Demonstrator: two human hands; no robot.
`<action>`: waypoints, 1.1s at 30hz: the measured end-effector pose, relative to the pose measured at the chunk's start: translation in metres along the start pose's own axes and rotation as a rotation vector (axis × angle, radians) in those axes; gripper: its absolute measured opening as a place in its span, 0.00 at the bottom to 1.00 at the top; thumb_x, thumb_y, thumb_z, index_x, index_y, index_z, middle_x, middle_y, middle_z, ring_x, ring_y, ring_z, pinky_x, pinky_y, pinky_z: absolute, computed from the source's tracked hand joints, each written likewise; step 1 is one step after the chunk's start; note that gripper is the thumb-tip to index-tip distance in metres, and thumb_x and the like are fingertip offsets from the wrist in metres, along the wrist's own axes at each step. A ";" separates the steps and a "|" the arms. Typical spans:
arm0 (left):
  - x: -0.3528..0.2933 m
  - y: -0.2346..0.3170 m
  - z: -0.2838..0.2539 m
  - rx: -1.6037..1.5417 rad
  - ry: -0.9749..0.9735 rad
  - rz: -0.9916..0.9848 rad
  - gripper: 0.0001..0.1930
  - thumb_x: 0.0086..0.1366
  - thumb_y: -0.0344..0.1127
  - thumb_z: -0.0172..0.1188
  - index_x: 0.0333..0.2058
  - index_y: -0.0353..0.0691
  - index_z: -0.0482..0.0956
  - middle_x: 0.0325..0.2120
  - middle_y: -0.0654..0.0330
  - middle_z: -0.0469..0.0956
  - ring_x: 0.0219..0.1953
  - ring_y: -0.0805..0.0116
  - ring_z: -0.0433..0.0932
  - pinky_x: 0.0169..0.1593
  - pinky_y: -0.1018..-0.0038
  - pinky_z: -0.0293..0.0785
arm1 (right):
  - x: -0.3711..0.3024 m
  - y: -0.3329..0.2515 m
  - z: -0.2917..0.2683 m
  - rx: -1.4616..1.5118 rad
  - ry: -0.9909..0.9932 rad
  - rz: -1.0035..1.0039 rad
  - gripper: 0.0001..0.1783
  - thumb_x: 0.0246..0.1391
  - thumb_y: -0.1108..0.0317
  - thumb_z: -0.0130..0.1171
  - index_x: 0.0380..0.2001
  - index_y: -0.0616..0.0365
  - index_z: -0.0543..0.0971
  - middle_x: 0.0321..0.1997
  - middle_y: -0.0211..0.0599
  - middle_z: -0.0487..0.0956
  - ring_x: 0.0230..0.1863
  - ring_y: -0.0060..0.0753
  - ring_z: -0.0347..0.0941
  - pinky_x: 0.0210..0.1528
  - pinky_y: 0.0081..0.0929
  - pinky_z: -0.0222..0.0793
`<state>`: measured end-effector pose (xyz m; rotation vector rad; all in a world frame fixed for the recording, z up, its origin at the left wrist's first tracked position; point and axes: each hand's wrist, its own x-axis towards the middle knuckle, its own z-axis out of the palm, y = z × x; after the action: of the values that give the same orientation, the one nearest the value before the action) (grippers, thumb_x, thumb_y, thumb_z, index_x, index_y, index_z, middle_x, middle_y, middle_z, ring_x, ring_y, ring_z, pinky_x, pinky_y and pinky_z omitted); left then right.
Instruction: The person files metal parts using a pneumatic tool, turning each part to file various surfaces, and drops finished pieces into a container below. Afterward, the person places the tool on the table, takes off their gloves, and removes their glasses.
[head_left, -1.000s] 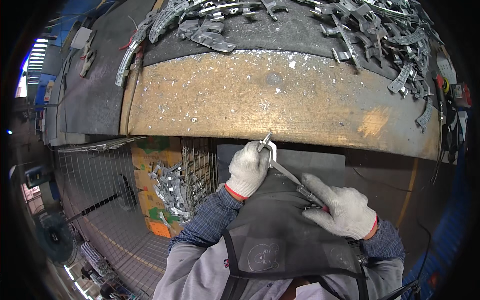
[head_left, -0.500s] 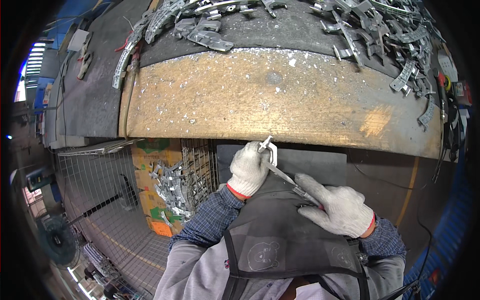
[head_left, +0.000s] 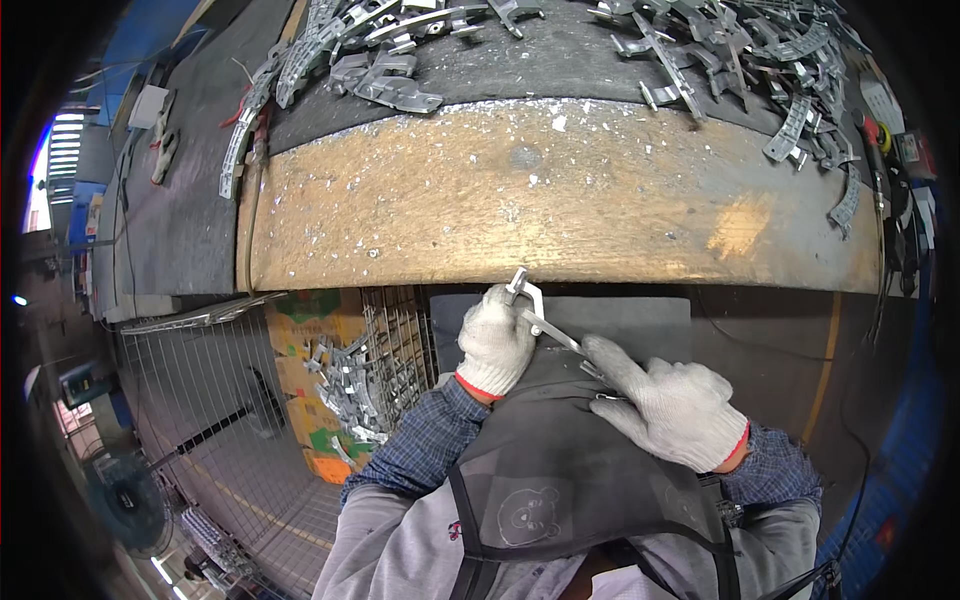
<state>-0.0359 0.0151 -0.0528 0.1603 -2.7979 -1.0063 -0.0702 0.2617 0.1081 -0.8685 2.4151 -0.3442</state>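
Note:
My left hand (head_left: 495,342), in a white knit glove with a red cuff, is closed around a small silver metal bracket (head_left: 538,300). The bracket's hooked end sticks up beyond the fingers, close to the bench's front edge. In my right hand (head_left: 680,408), also gloved, is a narrow flat file (head_left: 555,334), its index finger stretched along the tool. The file's far end lies against the lower part of the bracket, beside the left fingers. The right palm and fingers hide most of the file's handle end. Both hands are above my dark apron (head_left: 570,440).
Metal chips litter the wooden bench top (head_left: 420,220). Piles of silver metal parts (head_left: 700,60) lie along its far side. Below left, a wire cage (head_left: 215,400) stands by a cardboard box (head_left: 300,390) and more metal parts (head_left: 350,385). A fan (head_left: 125,497) is farther left.
The file has slid up and left a little across the bracket, with my right hand following. The bracket is tilted slightly differently in my left hand. The whole view has shifted slightly.

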 end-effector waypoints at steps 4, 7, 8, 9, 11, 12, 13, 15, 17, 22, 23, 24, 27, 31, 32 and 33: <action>0.000 0.000 0.000 -0.025 0.001 -0.013 0.14 0.59 0.26 0.69 0.45 0.37 0.84 0.36 0.46 0.85 0.35 0.41 0.87 0.39 0.54 0.84 | -0.002 0.001 -0.005 -0.011 0.026 -0.021 0.40 0.69 0.38 0.64 0.78 0.35 0.69 0.22 0.43 0.81 0.18 0.46 0.82 0.15 0.46 0.74; 0.000 0.001 0.001 0.012 -0.035 -0.078 0.14 0.61 0.26 0.69 0.47 0.36 0.83 0.35 0.46 0.84 0.34 0.41 0.87 0.38 0.55 0.84 | -0.008 0.005 -0.010 -0.003 -0.074 0.008 0.39 0.69 0.38 0.64 0.78 0.35 0.69 0.22 0.43 0.82 0.18 0.46 0.82 0.14 0.46 0.73; 0.000 0.001 0.001 -0.022 -0.016 -0.075 0.14 0.61 0.26 0.69 0.47 0.36 0.83 0.35 0.46 0.84 0.34 0.41 0.87 0.38 0.55 0.84 | -0.008 0.005 -0.010 -0.033 -0.066 0.005 0.39 0.69 0.38 0.64 0.78 0.34 0.69 0.22 0.44 0.82 0.19 0.46 0.83 0.15 0.45 0.74; 0.000 0.002 0.001 -0.023 -0.040 -0.093 0.14 0.62 0.26 0.68 0.48 0.35 0.83 0.35 0.46 0.84 0.34 0.41 0.87 0.38 0.55 0.84 | -0.007 0.006 -0.009 -0.072 -0.058 0.001 0.39 0.69 0.38 0.64 0.78 0.34 0.69 0.23 0.44 0.82 0.19 0.46 0.83 0.15 0.45 0.74; 0.001 0.003 0.002 -0.020 -0.063 -0.108 0.14 0.63 0.26 0.67 0.49 0.35 0.83 0.35 0.46 0.85 0.35 0.41 0.87 0.38 0.56 0.84 | -0.001 0.009 -0.007 -0.051 -0.024 -0.016 0.39 0.70 0.40 0.64 0.78 0.38 0.69 0.24 0.45 0.82 0.19 0.46 0.83 0.17 0.44 0.76; 0.001 0.003 0.002 -0.090 -0.059 -0.128 0.14 0.64 0.26 0.67 0.48 0.35 0.83 0.36 0.46 0.85 0.35 0.41 0.87 0.37 0.56 0.84 | 0.004 0.011 -0.006 -0.040 0.028 -0.043 0.39 0.71 0.42 0.64 0.78 0.41 0.69 0.25 0.47 0.83 0.20 0.46 0.83 0.19 0.42 0.77; 0.002 0.004 0.003 -0.162 -0.057 -0.149 0.13 0.65 0.25 0.66 0.48 0.35 0.83 0.37 0.46 0.85 0.35 0.42 0.87 0.37 0.56 0.83 | 0.009 0.015 -0.005 -0.033 0.012 -0.033 0.39 0.71 0.42 0.64 0.78 0.41 0.69 0.25 0.47 0.83 0.20 0.46 0.83 0.19 0.42 0.77; 0.002 0.003 0.003 -0.128 -0.037 -0.123 0.11 0.66 0.25 0.65 0.47 0.35 0.83 0.36 0.46 0.86 0.34 0.43 0.88 0.37 0.57 0.83 | 0.016 0.025 -0.007 0.477 0.081 -0.130 0.41 0.72 0.46 0.63 0.80 0.50 0.66 0.28 0.42 0.83 0.21 0.37 0.82 0.25 0.35 0.79; 0.001 0.001 0.004 -0.098 -0.019 -0.103 0.09 0.67 0.25 0.64 0.45 0.36 0.83 0.35 0.47 0.86 0.34 0.44 0.88 0.36 0.57 0.83 | 0.017 0.039 -0.013 0.849 -0.243 0.026 0.42 0.73 0.46 0.63 0.81 0.52 0.65 0.30 0.37 0.82 0.23 0.31 0.80 0.27 0.31 0.78; 0.003 -0.003 0.010 -0.217 -0.118 -0.164 0.04 0.69 0.26 0.62 0.40 0.37 0.83 0.30 0.52 0.86 0.31 0.49 0.88 0.34 0.59 0.82 | 0.023 0.053 0.006 1.677 -0.676 0.290 0.40 0.77 0.51 0.59 0.84 0.50 0.61 0.31 0.23 0.75 0.28 0.17 0.72 0.33 0.17 0.73; 0.003 -0.002 0.012 -0.214 -0.120 -0.165 0.04 0.69 0.26 0.62 0.40 0.37 0.83 0.30 0.52 0.86 0.31 0.49 0.88 0.34 0.59 0.82 | 0.027 0.053 0.015 1.664 -0.740 0.439 0.39 0.78 0.52 0.58 0.84 0.46 0.61 0.32 0.22 0.74 0.30 0.17 0.72 0.33 0.17 0.74; 0.003 -0.001 0.013 -0.235 -0.045 -0.126 0.05 0.71 0.23 0.63 0.34 0.38 0.78 0.24 0.57 0.82 0.26 0.59 0.84 0.31 0.64 0.78 | 0.027 0.053 0.021 1.725 -0.727 0.357 0.39 0.78 0.52 0.58 0.84 0.46 0.61 0.32 0.22 0.74 0.30 0.17 0.72 0.33 0.17 0.74; 0.004 0.003 0.015 -0.281 0.015 -0.114 0.14 0.74 0.21 0.63 0.28 0.40 0.74 0.18 0.61 0.78 0.21 0.69 0.80 0.27 0.69 0.73 | 0.022 0.059 0.029 1.802 -0.698 0.273 0.38 0.78 0.51 0.58 0.85 0.44 0.61 0.36 0.22 0.76 0.33 0.17 0.73 0.30 0.18 0.75; 0.005 0.006 0.012 -0.220 0.041 -0.092 0.15 0.75 0.22 0.62 0.27 0.41 0.73 0.18 0.62 0.78 0.20 0.69 0.79 0.26 0.68 0.72 | 0.017 0.059 0.023 1.624 -0.720 0.265 0.46 0.73 0.52 0.66 0.84 0.54 0.58 0.39 0.27 0.80 0.30 0.19 0.79 0.27 0.20 0.77; 0.006 0.007 0.012 -0.247 0.055 -0.060 0.15 0.75 0.22 0.62 0.27 0.41 0.73 0.18 0.62 0.78 0.20 0.69 0.79 0.26 0.68 0.72 | 0.021 0.055 0.023 1.678 -0.660 0.313 0.46 0.73 0.52 0.65 0.84 0.54 0.58 0.39 0.27 0.80 0.30 0.18 0.79 0.28 0.20 0.78; 0.006 0.007 0.011 -0.285 0.058 -0.067 0.13 0.76 0.24 0.63 0.28 0.40 0.75 0.18 0.61 0.79 0.21 0.66 0.81 0.26 0.68 0.73 | 0.025 0.052 0.021 1.706 -0.627 0.219 0.44 0.75 0.50 0.62 0.85 0.49 0.58 0.39 0.27 0.79 0.30 0.18 0.76 0.28 0.20 0.76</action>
<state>-0.0440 0.0266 -0.0560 0.2432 -2.5778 -1.3775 -0.1007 0.2836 0.0591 0.1244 0.9255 -1.4194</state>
